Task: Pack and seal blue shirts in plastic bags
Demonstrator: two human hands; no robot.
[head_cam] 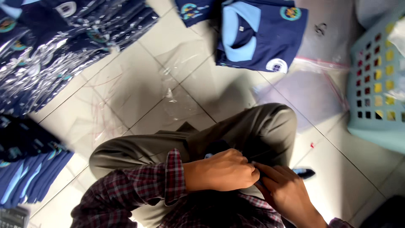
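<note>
I sit cross-legged on a tiled floor in grey trousers and a plaid shirt. My left hand (221,171) and my right hand (283,190) meet in my lap, fingers pinched together on a dark navy garment (217,147) with a bit of light blue showing. Most of that garment is hidden under my hands. A folded navy shirt with a light blue collar (259,33) lies on the floor ahead of my knees. An empty clear plastic bag (181,80) lies flat between it and me.
Stacks of bagged navy shirts (55,46) fill the upper left. Unbagged folded shirts (25,169) sit at the left edge. A pile of clear zip bags (312,88) lies at right, beside a light blue plastic basket (375,84).
</note>
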